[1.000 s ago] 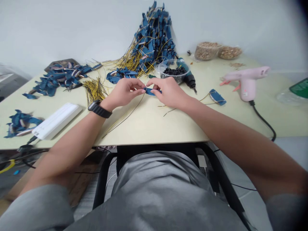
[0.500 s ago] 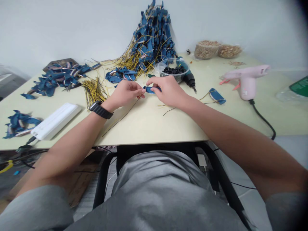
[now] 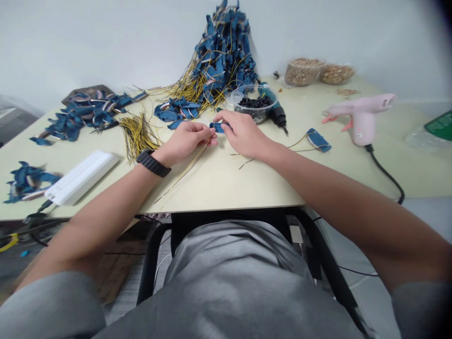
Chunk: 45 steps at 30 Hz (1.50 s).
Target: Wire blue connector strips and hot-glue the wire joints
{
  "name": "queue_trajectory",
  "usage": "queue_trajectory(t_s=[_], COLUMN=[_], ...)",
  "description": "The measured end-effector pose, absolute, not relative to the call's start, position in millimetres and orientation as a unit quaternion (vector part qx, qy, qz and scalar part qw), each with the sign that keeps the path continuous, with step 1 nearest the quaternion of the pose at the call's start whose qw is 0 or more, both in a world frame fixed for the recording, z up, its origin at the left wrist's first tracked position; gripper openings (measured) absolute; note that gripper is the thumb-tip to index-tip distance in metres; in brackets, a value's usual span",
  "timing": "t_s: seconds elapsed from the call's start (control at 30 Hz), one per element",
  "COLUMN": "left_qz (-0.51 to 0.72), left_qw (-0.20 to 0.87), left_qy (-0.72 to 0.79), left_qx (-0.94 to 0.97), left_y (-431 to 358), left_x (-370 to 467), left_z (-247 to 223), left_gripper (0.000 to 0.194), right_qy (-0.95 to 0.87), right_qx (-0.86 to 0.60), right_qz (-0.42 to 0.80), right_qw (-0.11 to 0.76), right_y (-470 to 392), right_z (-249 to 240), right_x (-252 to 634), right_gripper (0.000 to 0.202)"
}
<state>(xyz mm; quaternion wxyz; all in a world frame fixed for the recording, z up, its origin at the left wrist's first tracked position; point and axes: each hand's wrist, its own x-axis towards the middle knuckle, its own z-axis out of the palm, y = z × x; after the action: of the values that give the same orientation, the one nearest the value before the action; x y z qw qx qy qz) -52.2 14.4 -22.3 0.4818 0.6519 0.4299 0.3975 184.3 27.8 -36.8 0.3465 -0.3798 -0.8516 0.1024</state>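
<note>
Near the middle of the table, my left hand [image 3: 192,140] pinches a pair of thin yellow and black wires [image 3: 187,170], whose loose ends trail toward the front edge. My right hand [image 3: 242,133] is closed on a small blue piece [image 3: 218,127], just right of the left fingertips. Part of that piece is hidden under the right fingers. Another blue piece [image 3: 318,140] with wires lies to the right of my right hand. A bundle of yellow and black wires [image 3: 138,136] rests beside my left wrist.
A tall heap of blue pieces [image 3: 226,56] stands at the back. Before it are a clear bowl [image 3: 256,106] of black parts and a drill [image 3: 278,115]. A pink glue gun [image 3: 363,115] is at right, a white box [image 3: 83,176] at left, and more blue pieces [image 3: 81,115] behind.
My left hand has shifted slightly right and down. The trailing wires have moved a little to the right, with the yellow one now more visible. My right hand has barely moved.
</note>
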Motion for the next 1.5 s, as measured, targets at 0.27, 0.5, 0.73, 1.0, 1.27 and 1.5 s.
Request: queue_trajectory(t_s=[0.27,0.5,0.73,1.0,1.27,1.5], left_qz=[0.395,0.435,0.469,0.475,0.458,0.459], left_qw=[0.488,0.500,0.536,0.559,0.530,0.493], left_qy=[0.435,0.433,0.422,0.393,0.394,0.381], left_qx=[0.646,0.611,0.560,0.555,0.595,0.633], left_y=[11,4,-2,-6,-4,1], left_x=[-50,-43,-32,-28,-30,-32], left_z=[-21,-24,-25,-21,-20,-28], left_gripper=[0.034,0.030,0.037,0.044,0.049,0.058], right_qy=[-0.853,-0.858,-0.850,-0.844,-0.845,-0.843], right_qx=[-0.369,-0.364,-0.376,-0.368,-0.350,-0.341], right_qz=[0.101,0.062,0.051,0.043,0.040,0.027], right_qw=[0.355,0.357,0.366,0.388,0.403,0.415], right_y=[25,19,20,24,24,22], right_z=[-35,-34,-37,-43,-42,-41], right_x=[183,180,177,177,179,178], right_gripper=[0.030,0.035,0.040,0.043,0.042,0.042])
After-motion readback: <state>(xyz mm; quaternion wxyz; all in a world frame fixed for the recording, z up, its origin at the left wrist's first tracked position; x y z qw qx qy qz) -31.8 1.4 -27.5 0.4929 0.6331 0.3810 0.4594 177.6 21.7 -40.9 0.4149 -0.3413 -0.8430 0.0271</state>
